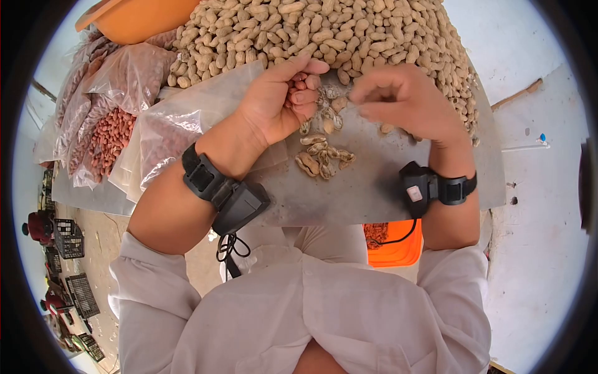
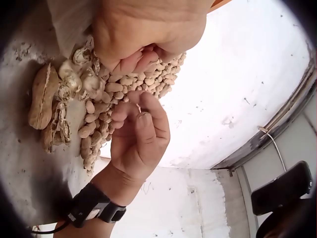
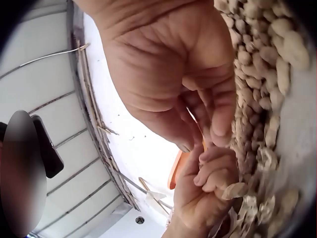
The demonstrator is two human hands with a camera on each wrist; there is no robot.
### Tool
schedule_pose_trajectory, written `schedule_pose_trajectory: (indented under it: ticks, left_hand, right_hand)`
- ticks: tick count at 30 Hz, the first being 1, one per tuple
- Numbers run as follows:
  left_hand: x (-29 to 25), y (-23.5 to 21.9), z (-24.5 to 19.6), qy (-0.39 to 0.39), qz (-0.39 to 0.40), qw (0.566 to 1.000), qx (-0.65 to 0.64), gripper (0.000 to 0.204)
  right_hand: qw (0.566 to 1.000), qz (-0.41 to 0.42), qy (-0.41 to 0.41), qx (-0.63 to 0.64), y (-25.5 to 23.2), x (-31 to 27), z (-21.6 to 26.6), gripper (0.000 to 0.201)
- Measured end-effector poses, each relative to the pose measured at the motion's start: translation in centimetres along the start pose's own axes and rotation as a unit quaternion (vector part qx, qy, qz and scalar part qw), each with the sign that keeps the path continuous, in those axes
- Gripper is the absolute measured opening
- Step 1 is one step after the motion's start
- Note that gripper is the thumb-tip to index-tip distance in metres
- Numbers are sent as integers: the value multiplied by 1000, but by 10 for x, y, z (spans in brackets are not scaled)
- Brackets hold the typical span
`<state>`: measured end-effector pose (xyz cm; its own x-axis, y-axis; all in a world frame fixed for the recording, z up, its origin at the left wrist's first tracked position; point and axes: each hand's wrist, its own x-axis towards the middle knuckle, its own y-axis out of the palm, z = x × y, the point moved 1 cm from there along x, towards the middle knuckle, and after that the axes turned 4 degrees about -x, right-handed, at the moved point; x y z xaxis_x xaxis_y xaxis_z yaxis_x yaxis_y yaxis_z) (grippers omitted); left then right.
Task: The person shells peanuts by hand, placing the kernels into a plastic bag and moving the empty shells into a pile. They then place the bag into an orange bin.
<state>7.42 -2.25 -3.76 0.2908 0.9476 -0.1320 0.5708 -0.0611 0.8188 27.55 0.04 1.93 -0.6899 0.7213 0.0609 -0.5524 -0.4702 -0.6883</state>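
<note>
My left hand [image 1: 280, 96] is curled around several red-skinned peanut kernels [image 1: 299, 81], with the thumb reaching over the bent fingers. My right hand [image 1: 405, 103] hovers to its right, blurred in the head view. Its thumb and fingers are loosely bent with a gap between them, and no peanut shows there. In the right wrist view its fingertips [image 3: 223, 131] overlap the left hand [image 3: 210, 183]. Below and between the hands lie cracked, emptied peanut shells [image 1: 324, 156] on the metal tabletop [image 1: 367, 193].
A large heap of unshelled peanuts [image 1: 349, 37] covers the table's far side. Clear plastic bags [image 1: 134, 68] at the left contain red kernels [image 1: 111, 137], and an orange basin [image 1: 140, 19] stands behind them. Below the near edge sits an orange container [image 1: 398, 246].
</note>
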Motion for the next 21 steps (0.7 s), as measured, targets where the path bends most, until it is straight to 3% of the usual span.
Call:
schedule_pose_trajectory:
  ticks: [5, 8, 14, 17, 20, 21]
  left_hand:
    - [1, -1, 0, 3, 5, 1000, -3, 26]
    - [1, -2, -1, 7, 5, 1000, -4, 25]
    - [-1, -2, -2, 13, 10, 1000, 2, 24]
    - [-1, -2, -2, 12, 9, 1000, 5, 24]
    - [-2, -1, -2, 3, 10, 1000, 4, 22]
    - [-2, 0, -2, -1, 9, 1000, 5, 22]
  right_hand:
    - [962, 40, 46, -267, -16, -7, -12, 19]
    - [958, 34, 10, -283, -3, -5, -24, 22]
    - [941, 66, 41, -330, 0, -2, -12, 19]
    - [935, 44, 4, -352, 0, -2, -16, 19]
    - [960, 28, 44, -275, -6, -1, -17, 17]
    - [984, -1, 23, -175, -6, -1, -16, 15]
